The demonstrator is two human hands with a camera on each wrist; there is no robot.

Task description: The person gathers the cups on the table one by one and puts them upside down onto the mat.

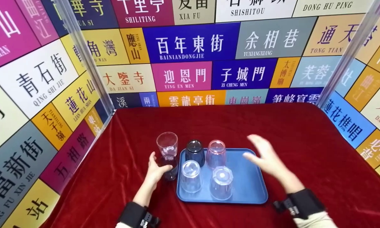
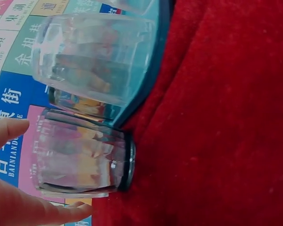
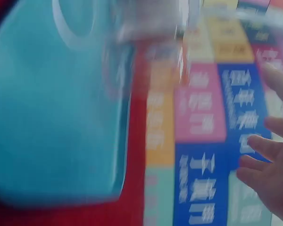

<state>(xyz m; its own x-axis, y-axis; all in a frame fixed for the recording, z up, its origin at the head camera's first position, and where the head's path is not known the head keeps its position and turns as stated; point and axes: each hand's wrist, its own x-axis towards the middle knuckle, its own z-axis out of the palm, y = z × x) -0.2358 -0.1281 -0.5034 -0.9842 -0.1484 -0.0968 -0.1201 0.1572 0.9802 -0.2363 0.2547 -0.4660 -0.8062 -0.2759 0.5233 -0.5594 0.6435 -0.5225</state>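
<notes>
Standing upright on the red cloth-covered counter (image 1: 304,142), just outside the left edge of the blue rectangular tray (image 1: 247,180), the dark transparent round tumbler (image 1: 173,161) is placed rightward of the nearer left grip (image 1: 155,173), its long axis vertical. That grip is spread wide; nothing is held. The right grip (image 1: 266,156), likewise unladen, is positioned near the tray's far right corner. The tumbler's wall, partly covered by the left grip in the head view, is shown unobstructed in the left wrist view.

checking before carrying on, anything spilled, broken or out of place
Nothing looks spilled or broken. The dark cup by the left hand and the clear cup behind it are off the tray, unlike four others.
</notes>
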